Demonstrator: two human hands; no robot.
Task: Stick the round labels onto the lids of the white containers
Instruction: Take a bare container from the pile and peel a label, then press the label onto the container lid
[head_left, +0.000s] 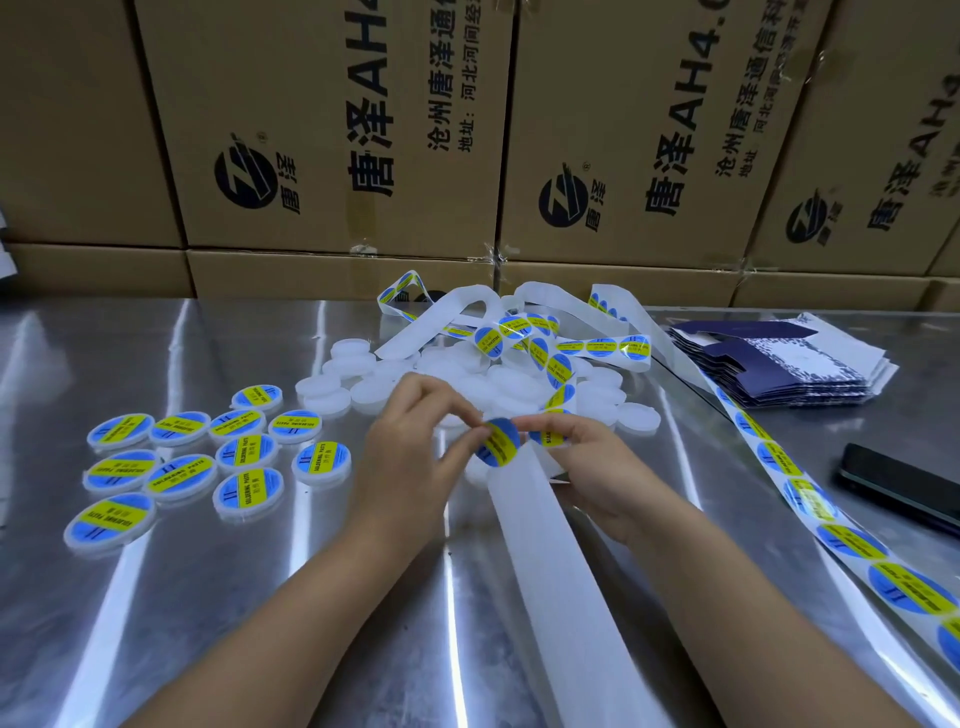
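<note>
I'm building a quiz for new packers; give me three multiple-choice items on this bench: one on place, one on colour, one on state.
1. Where do the labelled containers lie?
A. left of the hands
B. on the cartons
C. under the phone

2. What colours is the round label?
A. red and white
B. blue and yellow
C. green and black

3. What state is that label in?
A. stuck on a lid
B. pinched between left hand and right hand
C. lying on the table

Answers: A, they cluster at left; B, blue disc with yellow band; B, fingertips of both hands grip it.

blue round labels (500, 441) with yellow bands; white containers (524, 387); seemingly navy patterned cartons (779, 364).
</note>
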